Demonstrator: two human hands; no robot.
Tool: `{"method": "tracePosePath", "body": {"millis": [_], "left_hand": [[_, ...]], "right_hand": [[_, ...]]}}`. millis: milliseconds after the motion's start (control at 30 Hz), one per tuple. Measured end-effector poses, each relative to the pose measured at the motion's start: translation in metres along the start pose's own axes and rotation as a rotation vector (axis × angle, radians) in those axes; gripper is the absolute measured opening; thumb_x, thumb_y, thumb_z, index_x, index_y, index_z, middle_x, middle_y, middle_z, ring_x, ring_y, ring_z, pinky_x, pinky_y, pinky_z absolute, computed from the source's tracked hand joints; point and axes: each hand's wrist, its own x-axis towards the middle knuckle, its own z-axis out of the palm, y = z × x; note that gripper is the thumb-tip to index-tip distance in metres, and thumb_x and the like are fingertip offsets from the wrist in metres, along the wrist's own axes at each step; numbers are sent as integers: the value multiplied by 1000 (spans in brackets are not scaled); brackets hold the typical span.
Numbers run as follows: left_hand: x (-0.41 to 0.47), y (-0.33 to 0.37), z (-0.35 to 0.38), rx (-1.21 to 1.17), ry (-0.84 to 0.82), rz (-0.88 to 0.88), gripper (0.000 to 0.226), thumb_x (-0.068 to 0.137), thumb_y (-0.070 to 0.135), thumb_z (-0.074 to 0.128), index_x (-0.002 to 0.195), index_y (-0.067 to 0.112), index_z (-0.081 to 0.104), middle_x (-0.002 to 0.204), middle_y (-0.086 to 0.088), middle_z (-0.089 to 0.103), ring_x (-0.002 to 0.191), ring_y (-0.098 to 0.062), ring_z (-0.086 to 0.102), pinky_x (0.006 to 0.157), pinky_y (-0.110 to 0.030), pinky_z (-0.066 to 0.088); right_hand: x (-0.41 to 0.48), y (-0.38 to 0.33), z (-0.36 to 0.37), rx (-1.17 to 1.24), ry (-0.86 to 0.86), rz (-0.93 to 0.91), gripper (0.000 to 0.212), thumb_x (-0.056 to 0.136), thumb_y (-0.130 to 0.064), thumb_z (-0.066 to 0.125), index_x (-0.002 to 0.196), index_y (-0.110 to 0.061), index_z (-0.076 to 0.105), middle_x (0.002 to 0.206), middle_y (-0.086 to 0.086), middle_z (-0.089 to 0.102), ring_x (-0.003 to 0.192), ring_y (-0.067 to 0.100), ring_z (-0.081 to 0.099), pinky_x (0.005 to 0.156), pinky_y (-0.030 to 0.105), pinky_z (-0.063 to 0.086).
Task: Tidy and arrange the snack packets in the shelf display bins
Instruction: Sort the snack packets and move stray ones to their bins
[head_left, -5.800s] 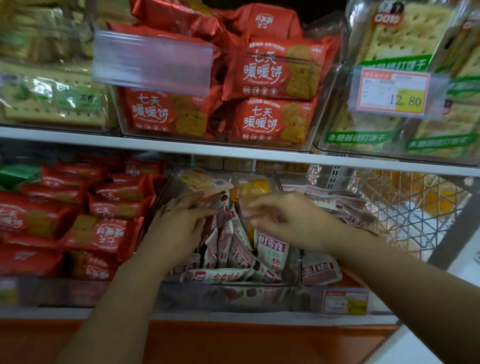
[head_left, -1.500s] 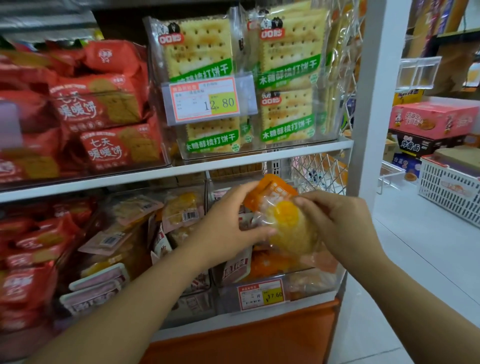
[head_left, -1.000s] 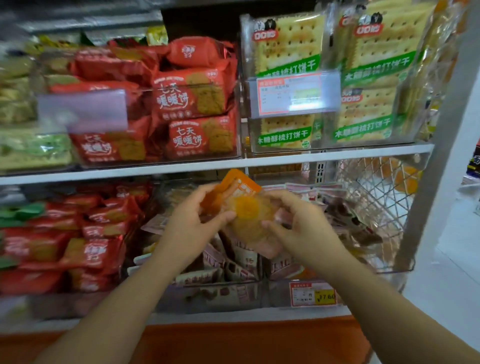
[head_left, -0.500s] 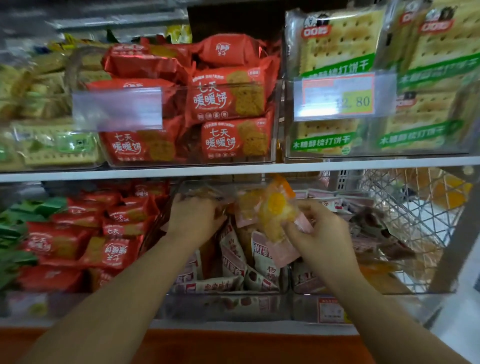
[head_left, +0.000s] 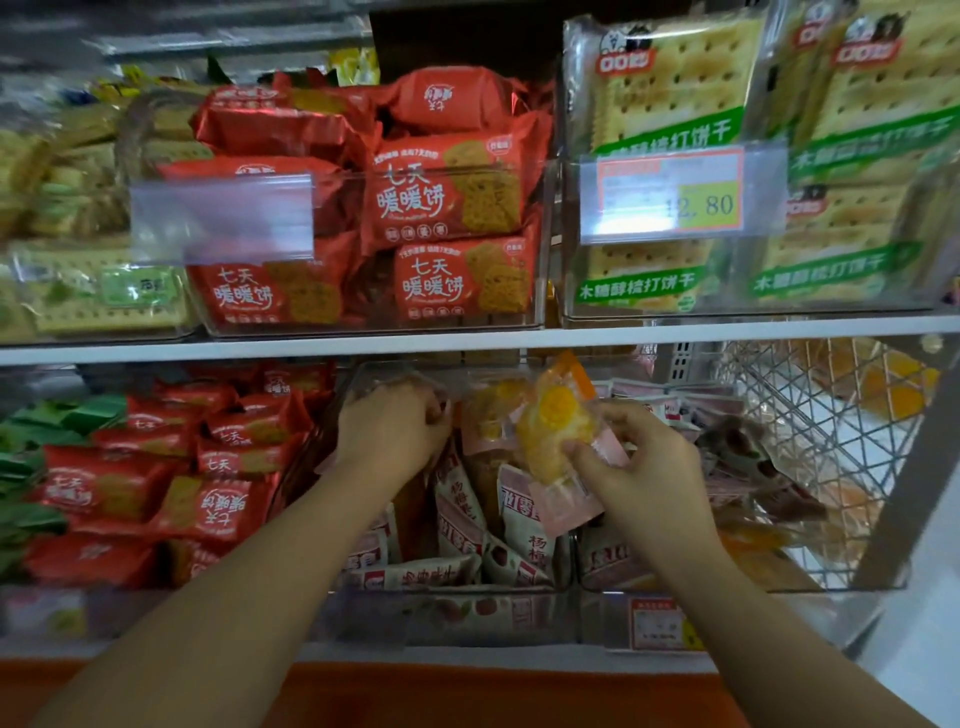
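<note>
You show two hands: left hand (head_left: 389, 431) and right hand (head_left: 644, 467). One orange-yellow packet (head_left: 556, 431) is pinched in your right. Two shelves: upper shelf (head_left: 467, 340) and lower shelf (head_left: 467, 657). Four cracker packs (head_left: 670, 98) face front at the upper shelf's right end. Two printed price tags, upper (head_left: 670, 195) and lower front edge (head_left: 657, 623). One blank tag holder (head_left: 223, 218). One wire basket (head_left: 831, 467). The red packets (head_left: 447, 202) overlap too much to count.

A single head-worn wide-angle camera faces forward and slightly down, square onto a white metal shelf board (head_left: 467, 340). It sits close enough that the left hand (head_left: 389, 431) and right hand (head_left: 641, 470) reach the clear plastic display bins (head_left: 457, 616) at frame centre.
</note>
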Motion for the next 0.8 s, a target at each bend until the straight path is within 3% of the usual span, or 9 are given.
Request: {"method": "tracePosePath", "body": {"millis": [67,200,333,400,500,600,733,800], "left_hand": [[-10,-6,-15,-234,28,-41,19,88,39,58,78,23,64,76,7,61,77,-16,61,65,-26,43],[-36,-24,-40,-612,60,-181,16,90,23,60,78,13,63,69,5,61,65,-10,56,54,-22,37],[-70,-43,-48,-864,204,-400,29,92,30,55,72,10,61,68,-7,61,63,-17,53,59,-31,42],[-83,-52,-47,-980,280,-498,32,94,35,52,71,13,58,67,-7,59,63,-22,55,63,-37,46],[-91,-60,-49,-1159,318,-589,36,95,39,50,78,8,57,77,-18,64,72,-37,64,70,-48,54],[-94,-65,-51,-1224,319,-598,38,96,38,49,83,2,54,75,-10,65,68,-26,66,67,-43,55],[-95,-79,-47,-1169,386,-575,32,95,39,49,72,17,55,75,-10,66,71,-31,67,65,-49,56],[-95,-85,-46,-1168,405,-590,32,94,39,49,74,14,54,77,-13,66,73,-33,67,64,-48,55]], "right_hand": [[0,0,-1,1,-10,11,39,82,-30,68,119,-24,59,99,-9,59,61,-6,46,53,5,35],[-1,-1,0,21,-19,26,38,81,-28,70,117,-21,61,104,-5,62,76,-3,49,58,3,33],[-9,-10,1,52,-33,15,37,82,-26,70,117,-18,61,97,-9,57,93,5,51,67,10,36],[-11,-16,5,79,-40,10,37,83,-26,69,118,-17,60,100,-11,55,100,5,47,81,19,36],[-7,-31,23,94,-45,-16,39,84,-27,67,119,-12,59,111,-5,59,105,7,49,85,21,34],[6,-52,53,97,-71,-14,36,86,-27,65,117,-9,60,103,-3,60,97,11,54,77,20,37],[33,-80,102,220,-89,105,21,86,-24,65,99,-7,64,90,3,63,89,20,60,73,24,41],[46,-85,124,231,-104,178,24,85,-25,66,97,-5,66,94,7,65,92,21,60,75,25,42]]}}
